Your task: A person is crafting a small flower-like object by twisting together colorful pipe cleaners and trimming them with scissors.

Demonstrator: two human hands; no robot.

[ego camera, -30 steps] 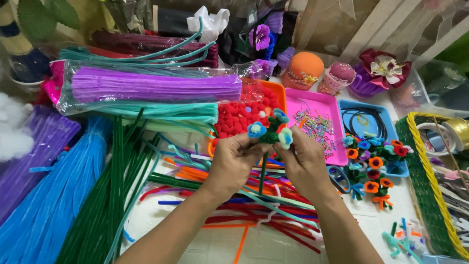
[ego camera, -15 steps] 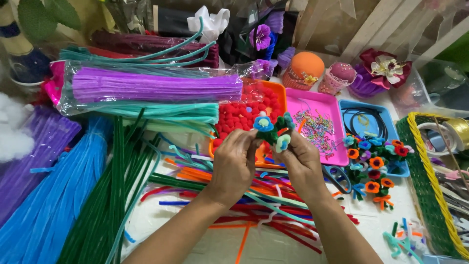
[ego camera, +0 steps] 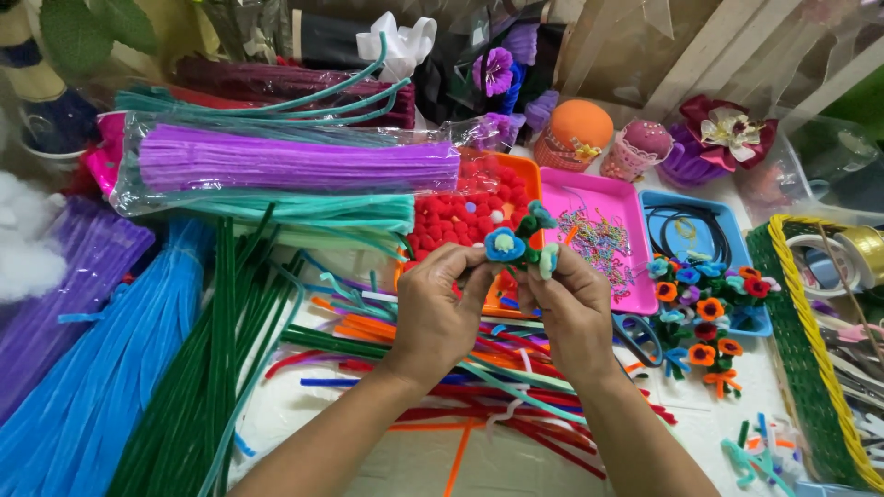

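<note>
My left hand (ego camera: 439, 313) and my right hand (ego camera: 568, 308) meet in the middle of the table and together pinch a small bunch of pipe-cleaner flowers (ego camera: 518, 241) with blue and teal coiled heads on green stems. The bunch is held upright just in front of an orange tray (ego camera: 525, 175) filled with red pompoms. Loose pipe cleaners (ego camera: 396, 354) in red, orange, green and blue lie on the white table under my hands.
Bundles of purple (ego camera: 295, 166), blue (ego camera: 101, 368) and dark green (ego camera: 207, 368) pipe cleaners lie at left. A pink tray (ego camera: 599, 230), a blue tray (ego camera: 700, 221), a finished flower bouquet (ego camera: 704, 317), scissors (ego camera: 635, 333) and a green-yellow basket (ego camera: 810, 340) stand at right.
Both hands have shifted slightly and turned the flower bunch between the fingers. The blue flower head now faces forward at the left of the bunch.
</note>
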